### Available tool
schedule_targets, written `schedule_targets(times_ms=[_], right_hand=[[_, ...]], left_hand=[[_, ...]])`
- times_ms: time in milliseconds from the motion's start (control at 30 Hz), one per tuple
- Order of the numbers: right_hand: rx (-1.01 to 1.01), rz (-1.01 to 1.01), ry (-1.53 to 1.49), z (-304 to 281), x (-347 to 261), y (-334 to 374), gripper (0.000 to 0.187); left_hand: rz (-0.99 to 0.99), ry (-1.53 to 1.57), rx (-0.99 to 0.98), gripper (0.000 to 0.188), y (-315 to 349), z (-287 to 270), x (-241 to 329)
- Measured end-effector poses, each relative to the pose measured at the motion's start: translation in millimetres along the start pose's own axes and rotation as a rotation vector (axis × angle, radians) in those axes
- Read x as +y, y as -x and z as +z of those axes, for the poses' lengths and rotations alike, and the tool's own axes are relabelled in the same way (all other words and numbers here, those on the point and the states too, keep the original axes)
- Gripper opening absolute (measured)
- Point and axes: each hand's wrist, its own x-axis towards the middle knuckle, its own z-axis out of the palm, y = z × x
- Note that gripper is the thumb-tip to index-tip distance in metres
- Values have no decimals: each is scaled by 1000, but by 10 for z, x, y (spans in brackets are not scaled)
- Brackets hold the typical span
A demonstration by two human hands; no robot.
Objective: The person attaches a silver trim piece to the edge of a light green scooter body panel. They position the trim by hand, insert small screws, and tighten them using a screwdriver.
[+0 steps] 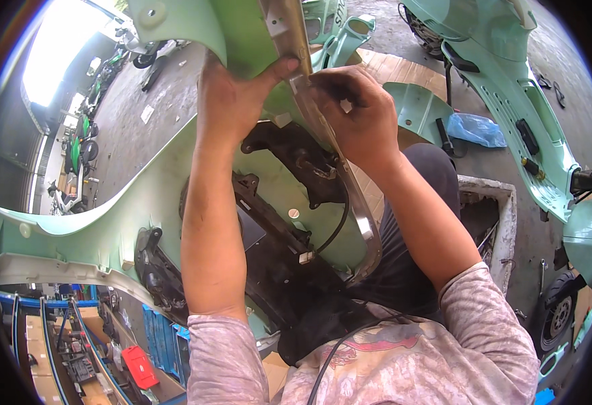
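Note:
A large mint-green scooter body panel [110, 179] stands tilted in front of me, its inner side facing me. Along its right edge runs a silvery metal trim strip [286, 30]. My left hand [232, 101] is wrapped round the panel's upper part, thumb pressed against the strip. On the strip's other side, my right hand [360, 111] is closed with its fingertips pinching the metal; whether a small part sits in them is hidden. Below the hands, a black bracket [296, 158] is fixed inside the panel, with a black cable [340, 226] hanging from it.
A mint-green scooter body [491, 88] stands at the right, near a loose wheel [557, 317]. Cardboard [404, 71] and a blue plastic bag [476, 129] lie on the floor. At lower left are a red box [139, 368] and blue crates [164, 341].

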Motion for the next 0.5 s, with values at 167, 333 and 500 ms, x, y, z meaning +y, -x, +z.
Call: schedule_targets(times_ms=[167, 333, 500], right_hand=[[-50, -111, 119, -18, 67, -25, 15], [-23, -166, 198, 4, 121, -69, 14], [-60, -117, 218, -5, 77, -88, 14]], left_hand=[[27, -37, -17, 47, -68, 130, -94], [23, 57, -21, 46, -82, 175, -41], [-107, 157, -54, 48, -76, 159, 6]])
